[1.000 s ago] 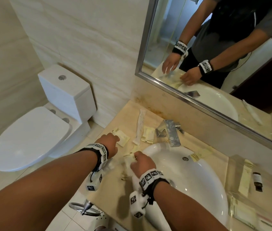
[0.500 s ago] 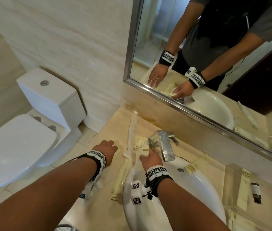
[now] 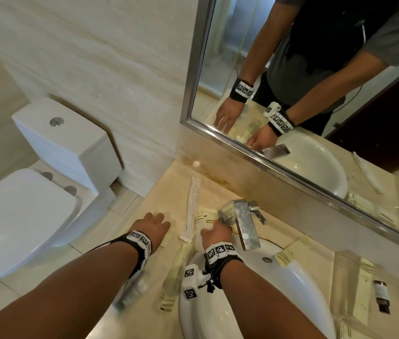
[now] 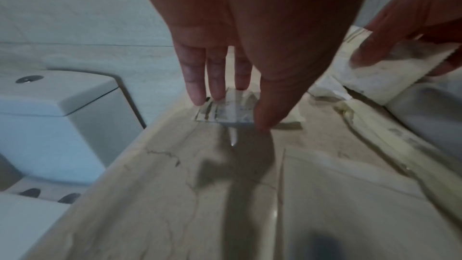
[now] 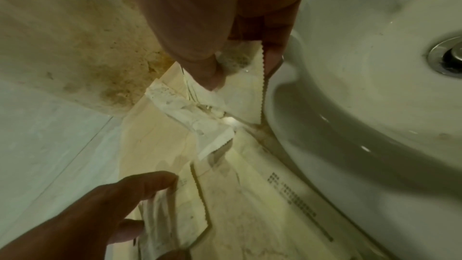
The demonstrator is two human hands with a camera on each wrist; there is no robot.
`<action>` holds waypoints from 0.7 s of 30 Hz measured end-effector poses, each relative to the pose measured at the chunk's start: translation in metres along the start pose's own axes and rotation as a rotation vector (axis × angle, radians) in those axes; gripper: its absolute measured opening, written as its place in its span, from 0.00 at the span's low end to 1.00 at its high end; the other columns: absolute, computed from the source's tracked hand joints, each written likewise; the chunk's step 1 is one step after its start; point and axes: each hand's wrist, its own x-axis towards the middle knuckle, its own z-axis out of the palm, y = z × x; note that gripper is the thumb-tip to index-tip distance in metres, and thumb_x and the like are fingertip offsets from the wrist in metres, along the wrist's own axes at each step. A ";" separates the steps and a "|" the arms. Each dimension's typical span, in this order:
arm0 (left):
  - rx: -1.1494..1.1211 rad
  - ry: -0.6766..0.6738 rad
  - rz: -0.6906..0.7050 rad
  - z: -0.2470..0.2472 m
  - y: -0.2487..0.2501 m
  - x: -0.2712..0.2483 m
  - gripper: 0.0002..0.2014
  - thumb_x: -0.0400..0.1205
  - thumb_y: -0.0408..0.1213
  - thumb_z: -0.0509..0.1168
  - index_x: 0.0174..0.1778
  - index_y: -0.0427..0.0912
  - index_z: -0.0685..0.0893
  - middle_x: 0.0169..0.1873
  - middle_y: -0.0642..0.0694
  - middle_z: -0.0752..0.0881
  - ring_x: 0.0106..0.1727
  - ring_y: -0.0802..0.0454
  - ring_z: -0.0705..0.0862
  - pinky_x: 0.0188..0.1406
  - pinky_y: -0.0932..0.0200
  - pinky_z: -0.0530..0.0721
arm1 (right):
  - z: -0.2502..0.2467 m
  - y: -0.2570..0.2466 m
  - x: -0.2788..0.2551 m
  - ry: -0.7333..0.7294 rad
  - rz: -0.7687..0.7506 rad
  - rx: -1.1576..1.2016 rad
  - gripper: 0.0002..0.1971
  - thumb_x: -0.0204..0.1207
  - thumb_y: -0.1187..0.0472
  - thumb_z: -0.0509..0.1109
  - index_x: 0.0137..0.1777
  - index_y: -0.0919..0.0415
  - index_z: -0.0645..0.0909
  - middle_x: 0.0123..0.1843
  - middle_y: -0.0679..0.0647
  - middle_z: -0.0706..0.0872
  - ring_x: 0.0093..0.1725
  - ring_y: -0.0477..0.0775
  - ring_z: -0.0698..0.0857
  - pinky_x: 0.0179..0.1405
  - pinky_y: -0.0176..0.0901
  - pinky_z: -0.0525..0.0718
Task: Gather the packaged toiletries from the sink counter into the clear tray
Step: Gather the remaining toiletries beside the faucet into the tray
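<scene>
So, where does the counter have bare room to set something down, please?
Bare counter lies behind the sink between faucet and tray, and in the back corner left of the white packet. Crowded between left hand and right hand: packets line the sink rim.

Items I log on the tabletop [image 3: 91, 314]:
- long white sachet [image 3: 193, 206], flat, left of the faucet.
- cream packets [image 3: 205, 216], flat beside it.
- long cream packet [image 3: 176, 270] along the basin rim.
- clear tray [image 3: 340, 289] at right, holding a dark bottle [image 3: 381, 296] and packets.
</scene>
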 end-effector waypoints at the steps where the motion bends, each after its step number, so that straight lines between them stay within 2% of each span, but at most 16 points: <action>1: 0.014 0.000 -0.004 -0.002 0.001 0.001 0.30 0.75 0.27 0.66 0.74 0.45 0.69 0.72 0.40 0.69 0.65 0.36 0.74 0.51 0.46 0.81 | 0.000 0.000 0.002 -0.005 0.011 -0.006 0.19 0.80 0.52 0.65 0.67 0.59 0.80 0.65 0.61 0.81 0.61 0.60 0.84 0.49 0.40 0.72; 6: 0.042 -0.040 -0.044 -0.007 0.006 0.010 0.26 0.73 0.26 0.67 0.68 0.41 0.72 0.62 0.40 0.77 0.63 0.38 0.76 0.45 0.50 0.78 | 0.001 0.000 0.006 -0.018 0.018 -0.028 0.18 0.79 0.52 0.66 0.65 0.60 0.80 0.63 0.61 0.80 0.59 0.60 0.84 0.52 0.42 0.77; 8: 0.022 -0.064 -0.075 -0.008 0.006 0.012 0.20 0.76 0.28 0.65 0.64 0.39 0.75 0.59 0.41 0.81 0.63 0.40 0.77 0.49 0.51 0.80 | 0.001 -0.001 0.007 -0.014 0.014 -0.027 0.18 0.78 0.52 0.66 0.64 0.60 0.80 0.63 0.61 0.80 0.58 0.61 0.85 0.53 0.43 0.79; 10: -0.047 -0.056 -0.120 -0.006 0.005 0.013 0.15 0.79 0.34 0.63 0.62 0.40 0.77 0.58 0.42 0.83 0.62 0.41 0.77 0.53 0.51 0.82 | 0.000 -0.001 0.006 -0.011 0.012 -0.032 0.18 0.78 0.52 0.66 0.65 0.60 0.80 0.63 0.62 0.79 0.58 0.61 0.85 0.52 0.44 0.80; 12: -0.141 -0.031 -0.139 -0.008 0.003 0.013 0.16 0.80 0.44 0.64 0.61 0.42 0.75 0.58 0.43 0.83 0.62 0.42 0.77 0.54 0.51 0.81 | -0.001 -0.001 0.002 -0.007 0.003 -0.030 0.18 0.78 0.52 0.66 0.64 0.61 0.80 0.63 0.61 0.79 0.58 0.62 0.85 0.54 0.45 0.81; 14: -0.198 -0.015 -0.108 -0.013 0.003 0.012 0.19 0.79 0.49 0.65 0.61 0.44 0.75 0.58 0.44 0.83 0.62 0.43 0.78 0.54 0.51 0.80 | -0.003 -0.001 -0.001 -0.003 -0.014 -0.008 0.18 0.78 0.52 0.66 0.63 0.61 0.81 0.63 0.61 0.80 0.56 0.61 0.85 0.54 0.45 0.83; 18: -0.237 -0.016 -0.056 -0.033 0.008 0.004 0.16 0.79 0.49 0.65 0.59 0.45 0.75 0.54 0.47 0.84 0.54 0.45 0.83 0.47 0.54 0.81 | -0.009 0.001 -0.012 -0.010 -0.052 0.049 0.17 0.76 0.51 0.65 0.59 0.61 0.81 0.59 0.60 0.84 0.54 0.62 0.86 0.54 0.48 0.85; 21: -0.315 0.008 -0.045 -0.045 0.016 -0.007 0.20 0.77 0.55 0.68 0.57 0.48 0.73 0.47 0.50 0.82 0.46 0.48 0.81 0.43 0.54 0.80 | -0.018 0.004 -0.023 -0.055 -0.069 0.099 0.16 0.78 0.52 0.66 0.62 0.59 0.79 0.57 0.59 0.86 0.54 0.61 0.86 0.55 0.48 0.85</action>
